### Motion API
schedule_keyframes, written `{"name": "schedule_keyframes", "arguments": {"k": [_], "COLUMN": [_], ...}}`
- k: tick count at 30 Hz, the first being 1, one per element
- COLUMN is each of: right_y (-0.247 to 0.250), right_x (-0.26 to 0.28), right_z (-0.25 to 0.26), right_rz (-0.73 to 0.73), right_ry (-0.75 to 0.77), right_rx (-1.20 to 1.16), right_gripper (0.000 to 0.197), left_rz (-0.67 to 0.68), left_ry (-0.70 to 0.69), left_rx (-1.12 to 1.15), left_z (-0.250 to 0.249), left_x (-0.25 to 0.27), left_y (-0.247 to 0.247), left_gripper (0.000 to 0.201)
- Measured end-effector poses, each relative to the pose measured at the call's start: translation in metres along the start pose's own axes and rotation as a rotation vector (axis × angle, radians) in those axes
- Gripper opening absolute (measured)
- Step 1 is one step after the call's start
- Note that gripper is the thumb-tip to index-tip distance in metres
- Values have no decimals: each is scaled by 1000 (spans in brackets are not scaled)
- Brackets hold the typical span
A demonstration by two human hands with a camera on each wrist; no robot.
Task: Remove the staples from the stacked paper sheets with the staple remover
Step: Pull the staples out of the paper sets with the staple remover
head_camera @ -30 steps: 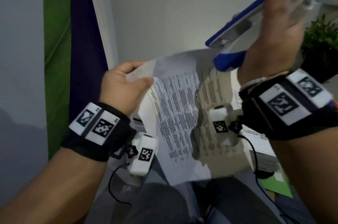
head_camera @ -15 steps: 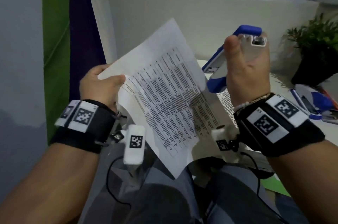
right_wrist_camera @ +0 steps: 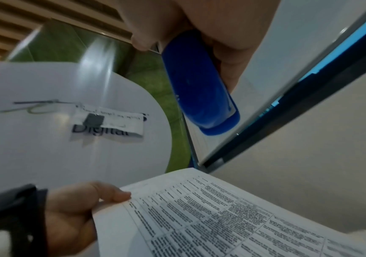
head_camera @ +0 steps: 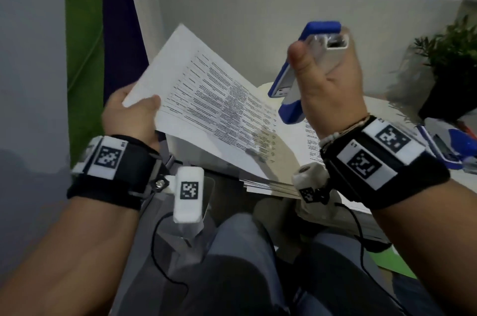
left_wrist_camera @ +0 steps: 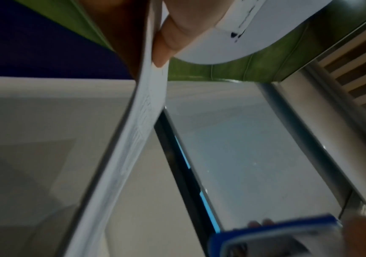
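Observation:
My left hand (head_camera: 129, 111) pinches the near-left corner of a printed paper sheet (head_camera: 206, 98), thumb on top, holding it tilted above the desk. The same sheet (right_wrist_camera: 210, 217) shows in the right wrist view with the left thumb on its corner. My right hand (head_camera: 333, 83) grips a blue and silver stapler-shaped staple remover (head_camera: 296, 80) upright, its lower end just right of the sheet's far edge. In the left wrist view the sheet (left_wrist_camera: 133, 130) appears edge-on and the staple remover (left_wrist_camera: 265, 238) sits at the bottom right. Whether a staple is in the sheet cannot be seen.
A stack of paper sheets (head_camera: 273, 184) lies on the white desk (head_camera: 258, 18) under the held sheet. A potted plant (head_camera: 454, 68) stands at the right. Blue stationery (head_camera: 456, 142) lies near the right edge. My lap is below the desk edge.
The sheet, crumpled and hanging a second ago, now stands flat and tilted in my left hand. My right hand has lowered the staple remover and turned it upright.

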State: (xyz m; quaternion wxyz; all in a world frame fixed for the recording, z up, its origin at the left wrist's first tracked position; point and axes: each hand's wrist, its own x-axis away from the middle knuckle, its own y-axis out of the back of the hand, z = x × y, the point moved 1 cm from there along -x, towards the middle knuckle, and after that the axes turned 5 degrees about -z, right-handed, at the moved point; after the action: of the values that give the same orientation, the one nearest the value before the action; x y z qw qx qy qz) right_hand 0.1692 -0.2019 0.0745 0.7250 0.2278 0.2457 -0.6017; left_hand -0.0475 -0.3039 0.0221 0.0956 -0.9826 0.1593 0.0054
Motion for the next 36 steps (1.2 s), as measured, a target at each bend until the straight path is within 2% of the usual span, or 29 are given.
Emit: {"name": "schedule_keyframes", "arguments": {"k": [2,5,7,9,11,12,14,21,24,26,28,30,31,32,34,36], "right_y": [0,4,11,18,23,25,30,38,37,38,38,37,37,36,32,26], "right_x": [5,17,26,34,39,41,45,52,51,50,49,47,43,38,23,7], "right_z": [-15,-48,-69,-83,-89,-92,-97,-108,-110,-107,-101,-87,-79,-67,-36,-3], "right_rz": [32,69,86,75,30,7,-34,-102,-88,-64,-22,28,32,16,-35,-73], "right_ry": [-90,-233,-348,-450,-486,-484,-514,-632,-617,-564,-499,-420,-387,-354,-251,-108], "right_rx": [77,256,353,351,314,293,265,135,161,196,228,237,209,149,14,-111], "right_gripper": [26,35,36,43,47,39,20,35,27,22,21,16,19,33,56,44], "left_rz": [90,220,361,552,670,685,729,813,774,738,664,521,433,358,310,346], "left_ry": [-29,-222,-353,-556,-860,-998,-1099,-1076,-951,-837,-714,-489,-395,-339,-318,-417], "left_rx": [-89,-336,-377,-430,-558,-570,-500,-526,-450,-378,-263,-101,-57,-36,7,-33], "left_z": [16,33,41,48,56,62,71,80,83,81,76,68,61,54,41,30], "left_x": [4,21,36,51,61,64,70,77,75,75,74,71,69,66,61,61], "left_y": [-7,-16,-20,-22,-24,-26,-28,-31,-29,-28,-29,-32,-33,-34,-33,-31], "left_gripper": [33,35,37,40,35,32,28,23,42,46,41,29,26,25,26,24]}}
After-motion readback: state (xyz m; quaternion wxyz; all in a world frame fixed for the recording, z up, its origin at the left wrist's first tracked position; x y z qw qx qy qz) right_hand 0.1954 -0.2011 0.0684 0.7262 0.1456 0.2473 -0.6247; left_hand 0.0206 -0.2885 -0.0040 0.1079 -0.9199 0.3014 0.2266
